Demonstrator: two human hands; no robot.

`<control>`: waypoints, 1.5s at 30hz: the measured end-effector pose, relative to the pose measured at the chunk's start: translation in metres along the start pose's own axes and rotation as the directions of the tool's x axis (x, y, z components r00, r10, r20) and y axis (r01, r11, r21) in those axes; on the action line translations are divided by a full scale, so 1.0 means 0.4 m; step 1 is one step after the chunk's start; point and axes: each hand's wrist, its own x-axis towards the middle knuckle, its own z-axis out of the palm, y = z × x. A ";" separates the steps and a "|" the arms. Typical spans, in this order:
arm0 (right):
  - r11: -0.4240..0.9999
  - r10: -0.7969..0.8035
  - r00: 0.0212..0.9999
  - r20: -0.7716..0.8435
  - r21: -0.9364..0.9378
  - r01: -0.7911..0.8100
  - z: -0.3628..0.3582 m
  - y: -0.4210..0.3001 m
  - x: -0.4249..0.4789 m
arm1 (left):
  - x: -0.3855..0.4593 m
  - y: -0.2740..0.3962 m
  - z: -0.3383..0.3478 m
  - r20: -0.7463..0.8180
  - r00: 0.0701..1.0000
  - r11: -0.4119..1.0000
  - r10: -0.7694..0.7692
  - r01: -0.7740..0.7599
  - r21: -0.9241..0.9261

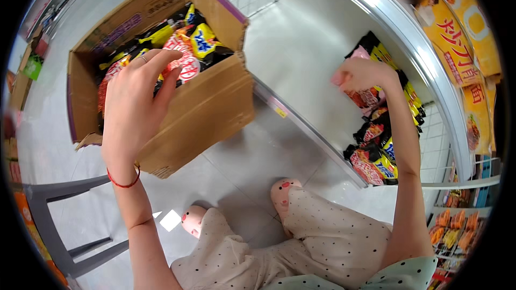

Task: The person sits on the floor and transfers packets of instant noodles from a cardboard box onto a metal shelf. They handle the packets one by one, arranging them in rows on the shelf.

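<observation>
My left hand [141,88] hovers above the near side of an open cardboard box [197,117], its fingers apart and holding nothing that shows. Inside the box lie black, red and yellow snack packets [203,42]. At the right, my right hand [363,74] is closed at a pink and red packet [365,98], its fingers on the pink part. This packet is by a row of similar black packets [373,133] on the white shelf [298,60]. My right forearm hides part of the row.
A metal rail [306,123] with a yellow tag edges the shelf. Yellow noodle packets [451,36] hang at the upper right, behind a curved metal rim. A grey stool or frame [52,225] stands at lower left. More goods line both sides.
</observation>
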 end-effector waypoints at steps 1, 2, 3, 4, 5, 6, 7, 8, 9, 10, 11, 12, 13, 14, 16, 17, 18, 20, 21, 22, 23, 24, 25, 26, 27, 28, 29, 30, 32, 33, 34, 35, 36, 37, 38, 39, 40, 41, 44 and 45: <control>0.960 0.105 0.976 -0.191 -0.235 -0.150 0.009 0.066 0.002 | 0.009 0.021 0.001 -0.005 1.000 0.999 0.013 -0.014 -0.039; 0.954 0.188 0.945 -0.269 -0.179 -0.240 0.014 0.134 -0.003 | 0.014 0.037 0.004 0.024 1.000 0.997 0.003 -0.002 -0.071; 0.939 0.268 0.901 -0.340 -0.117 -0.323 0.020 0.196 -0.010 | 0.015 0.045 0.009 0.051 0.999 0.997 0.006 -0.002 -0.072; 0.937 0.289 0.882 -0.373 -0.080 -0.341 0.023 0.252 -0.021 | 0.017 0.052 0.012 0.072 0.997 0.997 0.010 -0.004 -0.075; 0.934 0.309 0.861 -0.404 -0.043 -0.356 0.030 0.305 -0.030 | 0.018 0.058 0.019 0.094 0.995 0.997 0.014 -0.006 -0.076; 0.931 0.325 0.839 -0.437 -0.005 -0.364 0.039 0.342 -0.035 | 0.018 0.062 0.022 0.100 0.995 0.995 0.026 -0.016 -0.098; 0.941 0.308 0.835 -0.455 0.016 -0.339 0.052 0.364 -0.032 | 0.016 0.062 0.022 0.107 0.994 0.993 0.036 -0.024 -0.113; 0.949 0.292 0.831 -0.474 0.035 -0.313 0.066 0.385 -0.028 | 0.015 0.063 0.021 0.113 0.992 0.991 0.046 -0.031 -0.129; 0.957 0.274 0.826 -0.493 0.055 -0.285 0.073 0.388 -0.026 | 0.013 0.059 0.020 0.113 0.992 0.992 0.054 -0.040 -0.121; 0.960 0.266 0.796 -0.543 0.071 -0.273 0.082 0.390 -0.022 | 0.010 0.055 0.019 0.112 0.992 0.992 0.062 -0.049 -0.114; 0.953 0.286 0.776 -0.561 0.081 -0.293 0.083 0.393 -0.017 | 0.009 0.053 0.017 0.110 0.992 0.993 0.069 -0.057 -0.106; 0.944 0.311 0.755 -0.577 0.095 -0.316 0.086 0.395 -0.013 | 0.008 0.050 0.022 0.107 0.992 0.992 0.069 -0.057 -0.114; 0.934 0.335 0.733 -0.592 0.108 -0.340 0.089 0.398 -0.012 | 0.007 0.048 0.029 0.103 0.992 0.991 0.070 -0.057 -0.122; 0.925 0.347 0.728 -0.592 0.091 -0.368 0.092 0.401 -0.015 | 0.007 0.046 0.035 0.099 0.993 0.990 0.070 -0.056 -0.131; 0.916 0.351 0.721 -0.598 0.059 -0.397 0.081 0.377 -0.006 | 0.003 0.043 0.020 0.123 0.992 0.992 0.040 -0.024 -0.126; 0.907 0.369 0.724 -0.582 0.056 -0.417 0.078 0.372 -0.001 | 0.001 0.041 0.013 0.135 0.990 0.992 0.025 -0.008 -0.124; 0.897 0.388 0.727 -0.566 0.050 -0.440 0.075 0.370 0.004 | -0.001 0.039 0.010 0.129 0.991 0.992 0.020 -0.004 -0.126; 0.886 0.405 0.730 -0.550 0.040 -0.461 0.074 0.362 0.013 | -0.005 0.034 0.004 0.118 0.993 0.992 0.010 0.005 -0.128; 0.886 0.403 0.732 -0.550 0.035 -0.462 0.078 0.361 0.014 | -0.008 0.031 0.002 0.118 0.993 0.990 0.001 0.016 -0.142; 0.886 0.401 0.733 -0.549 0.030 -0.462 0.082 0.360 0.015 | -0.010 0.028 -0.001 0.118 0.993 0.987 -0.008 0.026 -0.156; 0.890 0.379 0.728 -0.571 0.011 -0.455 0.090 0.364 0.019 | -0.012 0.025 -0.004 0.118 0.993 0.985 -0.017 0.037 -0.169; 0.892 0.360 0.721 -0.592 -0.008 -0.452 0.100 0.369 0.020 | -0.013 0.022 -0.005 0.122 0.992 0.984 -0.022 0.042 -0.170; 0.894 0.340 0.714 -0.612 -0.027 -0.448 0.106 0.376 0.020 | -0.013 0.020 -0.007 0.125 0.992 0.984 -0.026 0.048 -0.171; 0.900 0.338 0.727 -0.598 -0.020 -0.436 0.108 0.385 0.019 | -0.013 0.016 -0.008 0.129 0.991 0.984 -0.031 0.053 -0.172; 0.908 0.333 0.739 -0.586 -0.013 -0.419 0.105 0.381 0.019 | -0.014 0.012 -0.011 0.126 0.991 0.984 -0.033 0.055 -0.170; 0.915 0.328 0.751 -0.573 -0.005 -0.403 0.102 0.377 0.021 | -0.015 0.007 -0.014 0.123 0.992 0.984 -0.036 0.056 -0.170; 0.919 0.338 0.777 -0.530 0.010 -0.393 0.095 0.374 0.021 | -0.015 0.002 -0.016 0.120 0.992 0.984 -0.037 0.058 -0.170; 0.925 0.344 0.804 -0.486 0.027 -0.380 0.082 0.352 0.022 | -0.017 -0.005 -0.018 0.104 0.994 0.984 -0.039 0.056 -0.171; 0.952 0.290 0.844 -0.451 0.047 -0.302 0.066 0.309 0.028 | -0.021 -0.018 -0.017 0.070 0.997 0.983 -0.041 0.053 -0.176; 0.971 0.228 0.857 -0.463 0.047 -0.233 0.062 0.286 0.032 | -0.022 -0.025 -0.021 0.060 0.998 0.983 -0.035 0.045 -0.176; 0.985 0.166 0.864 -0.475 0.045 -0.164 0.056 0.264 0.032 | -0.024 -0.032 -0.025 0.049 0.998 0.983 -0.030 0.038 -0.177; 0.988 0.153 0.871 -0.467 0.038 -0.153 0.048 0.243 0.027 | -0.025 -0.038 -0.029 0.038 0.999 0.983 -0.025 0.031 -0.178; 0.991 0.131 0.877 -0.462 0.032 -0.131 0.040 0.216 0.029 | -0.028 -0.043 -0.036 0.021 1.000 0.986 -0.022 0.025 -0.162; 0.994 0.109 0.883 -0.456 0.025 -0.110 0.034 0.195 0.031 | -0.030 -0.045 -0.040 0.003 1.000 0.989 -0.020 0.020 -0.146; 0.999 0.040 0.879 -0.475 0.019 -0.036 0.030 0.193 0.028 | -0.032 -0.048 -0.044 -0.014 1.000 0.991 -0.018 0.016 -0.130; 1.000 0.008 0.895 -0.446 -0.006 -0.012 0.019 0.164 0.023 | -0.035 -0.054 -0.052 -0.012 1.000 0.992 -0.025 0.023 -0.121; 0.999 -0.030 0.909 -0.415 -0.028 0.021 0.005 0.126 0.013 | -0.038 -0.063 -0.061 -0.006 0.999 0.994 -0.034 0.033 -0.105; 0.997 -0.069 0.921 -0.383 -0.050 0.054 -0.010 0.089 0.002 | -0.042 -0.071 -0.071 0.001 0.999 0.995 -0.043 0.043 -0.089; 0.990 -0.136 0.964 -0.226 -0.002 0.140 -0.047 -0.035 -0.041 | -0.057 -0.097 -0.100 -0.047 0.995 0.990 -0.091 0.085 -0.116; 0.975 -0.213 0.962 -0.171 0.025 0.220 -0.056 -0.072 -0.055 | -0.064 -0.105 -0.110 -0.068 0.992 0.987 -0.107 0.098 -0.124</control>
